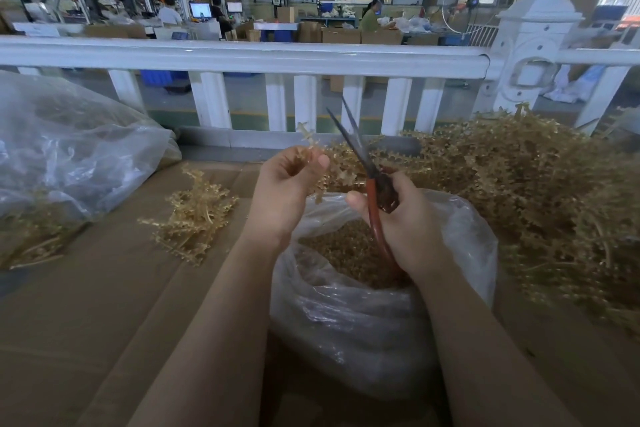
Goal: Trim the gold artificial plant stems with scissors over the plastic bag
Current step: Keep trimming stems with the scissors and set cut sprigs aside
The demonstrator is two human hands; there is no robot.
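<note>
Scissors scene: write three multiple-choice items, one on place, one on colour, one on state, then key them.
1. Where does the big heap of gold stems lie?
A. right of the plastic bag
B. inside the bag
C. on the railing

2. What colour are the scissors handles?
A. blue
B. red
C. white

3. How are the scissor blades?
A. closed
B. parted
C. hidden

Key: 1 A, the heap lies at the right; 2 B, red loops in the right hand; 3 B, tips apart beside the sprig pinched by the left hand.

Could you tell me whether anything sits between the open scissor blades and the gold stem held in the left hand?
Nothing visible does. The scissors, gripped by the right hand, stand open just right of the gold stem pinched in the left hand, above the plastic bag.
</note>
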